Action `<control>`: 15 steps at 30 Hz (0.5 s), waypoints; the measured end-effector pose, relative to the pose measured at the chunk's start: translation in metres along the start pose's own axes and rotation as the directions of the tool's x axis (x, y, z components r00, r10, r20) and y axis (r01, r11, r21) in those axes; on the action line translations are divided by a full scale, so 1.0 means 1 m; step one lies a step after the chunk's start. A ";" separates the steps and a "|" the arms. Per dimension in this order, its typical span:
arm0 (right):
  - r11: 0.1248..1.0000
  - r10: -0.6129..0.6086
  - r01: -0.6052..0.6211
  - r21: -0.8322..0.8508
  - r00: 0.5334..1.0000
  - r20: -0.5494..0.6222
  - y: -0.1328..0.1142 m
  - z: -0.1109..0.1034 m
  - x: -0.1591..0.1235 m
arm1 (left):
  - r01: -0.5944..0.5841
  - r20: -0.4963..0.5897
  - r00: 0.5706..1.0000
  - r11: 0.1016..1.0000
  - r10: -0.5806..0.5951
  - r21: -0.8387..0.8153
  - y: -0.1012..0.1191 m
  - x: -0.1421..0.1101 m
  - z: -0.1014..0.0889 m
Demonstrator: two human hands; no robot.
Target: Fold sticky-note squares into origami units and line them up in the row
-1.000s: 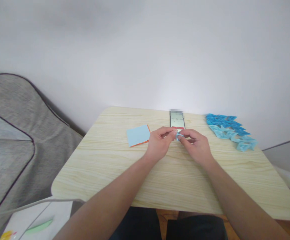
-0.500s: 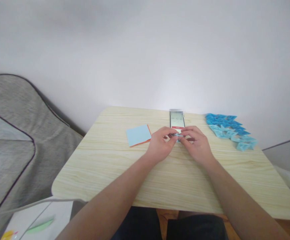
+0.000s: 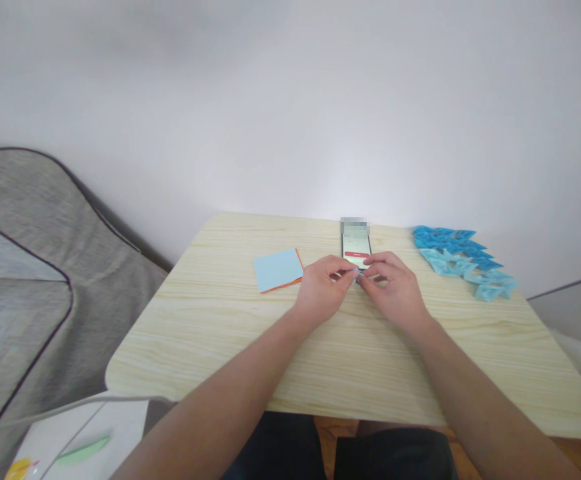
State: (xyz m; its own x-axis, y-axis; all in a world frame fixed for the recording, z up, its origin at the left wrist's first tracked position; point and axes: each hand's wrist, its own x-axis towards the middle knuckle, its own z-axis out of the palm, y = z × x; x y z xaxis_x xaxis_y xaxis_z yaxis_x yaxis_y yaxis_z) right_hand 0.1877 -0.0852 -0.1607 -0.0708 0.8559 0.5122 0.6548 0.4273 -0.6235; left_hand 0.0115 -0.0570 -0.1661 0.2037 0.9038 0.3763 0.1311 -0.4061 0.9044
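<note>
Between my fingertips is a small folded piece of light blue paper (image 3: 359, 273), mostly covered by the fingers. My left hand (image 3: 324, 285) pinches it from the left, thumb against forefinger. From the right, my right hand (image 3: 391, 285) grips the same piece with thumb and fingers. A phone (image 3: 356, 245) with a lit screen lies just beyond both hands. Left of my left hand rests a stack of square paper (image 3: 279, 269), light blue on top with an orange edge showing beneath.
Folded dark blue paper pieces (image 3: 447, 241) and light blue folded pieces (image 3: 490, 283) lie at the table's right. The wooden table (image 3: 210, 320) meets a white wall (image 3: 290, 120) at the back. A grey fabric-covered shape (image 3: 90, 293) stands to the left.
Both hands stay in nearly the same place. The fingertips have shifted slightly around the paper, and less of it shows between them now.
</note>
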 end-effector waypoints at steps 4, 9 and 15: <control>1.000 -0.018 0.018 0.014 1.000 0.000 -0.004 -0.001 0.001 | 0.046 -0.035 0.998 0.999 -0.047 -0.028 -0.001 0.001 0.001; 0.988 0.077 -0.084 0.132 0.995 0.059 -0.006 0.000 0.000 | 0.088 -0.085 0.992 0.993 -0.095 -0.083 0.001 0.003 -0.001; 0.932 0.182 -0.191 0.309 0.982 0.057 -0.005 0.005 -0.003 | 0.157 -0.100 0.980 0.975 -0.174 -0.159 0.005 0.005 -0.004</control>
State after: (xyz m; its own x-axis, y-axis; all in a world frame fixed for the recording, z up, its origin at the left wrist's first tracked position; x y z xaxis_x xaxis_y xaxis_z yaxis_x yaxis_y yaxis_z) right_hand 0.1810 -0.0884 -0.1623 0.0065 0.9346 0.3556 0.3906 0.3250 -0.8613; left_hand 0.0096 -0.0539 -0.1586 0.0797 0.9695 0.2317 0.0055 -0.2329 0.9725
